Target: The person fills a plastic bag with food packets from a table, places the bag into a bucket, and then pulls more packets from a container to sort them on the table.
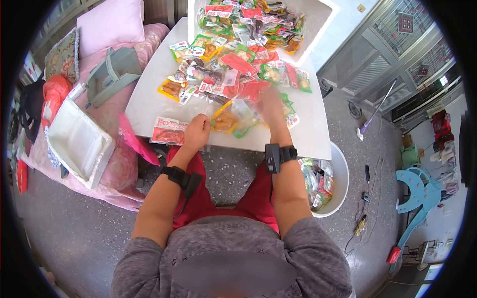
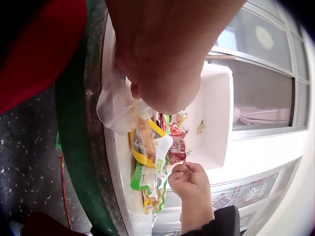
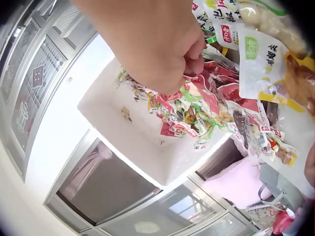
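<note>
My left hand [image 1: 198, 131] is at the table's near edge, fingers curled round a clear plastic bag [image 2: 117, 110] whose loose film spreads beside it in the left wrist view. Just left of this hand lies a red-and-white snack packet [image 1: 170, 131]. A yellow-edged packet [image 1: 224, 120] sits to its right. Blurred in the head view, my right hand [image 1: 272, 107] is over the right part of the packet pile; the left wrist view shows its fingers pinching a red packet [image 2: 177, 148]. In the right wrist view, the curled fingers [image 3: 195, 58] overlap red packets.
Mixed packets [image 1: 238, 64] cover the middle of the white table [image 1: 149, 102]. Behind them stands a white foam box [image 1: 318, 30] filled with more packets. A white bucket [image 1: 343, 184] with packets is on the floor at right. An empty foam tray [image 1: 82, 141] rests on the pink-covered seat at left.
</note>
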### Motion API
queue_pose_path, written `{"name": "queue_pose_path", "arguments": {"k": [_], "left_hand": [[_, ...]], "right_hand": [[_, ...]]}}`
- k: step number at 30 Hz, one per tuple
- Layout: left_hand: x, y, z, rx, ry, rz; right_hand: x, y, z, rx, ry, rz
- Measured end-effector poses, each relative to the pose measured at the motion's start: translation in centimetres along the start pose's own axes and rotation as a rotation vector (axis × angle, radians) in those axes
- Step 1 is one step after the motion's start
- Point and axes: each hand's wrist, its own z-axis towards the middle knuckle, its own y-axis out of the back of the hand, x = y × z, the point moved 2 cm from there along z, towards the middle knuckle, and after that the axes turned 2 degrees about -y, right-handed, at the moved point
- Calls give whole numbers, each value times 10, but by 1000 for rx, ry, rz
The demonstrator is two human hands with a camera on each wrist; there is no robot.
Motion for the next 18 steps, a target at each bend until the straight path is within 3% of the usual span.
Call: {"name": "queue_pose_path", "arguments": {"k": [2, 4, 7, 10, 16, 18], "left_hand": [[1, 0, 0, 12, 9, -4], [-1, 0, -1, 20, 7, -11], [-1, 1, 0, 9, -5, -13], [-3, 0, -3, 5, -4, -4], [-2, 0, -2, 9, -34, 24], [-1, -1, -3, 3, -46, 26]], "right_hand": [[1, -7, -26, 143, -8, -6], [33, -29, -60, 273, -300, 96], [-2, -23, -64, 313, -116, -185], [-5, -4, -50, 184, 141, -846], [7, -4, -48, 127, 584, -1179], [6, -5, -47, 167, 609, -1276]]}}
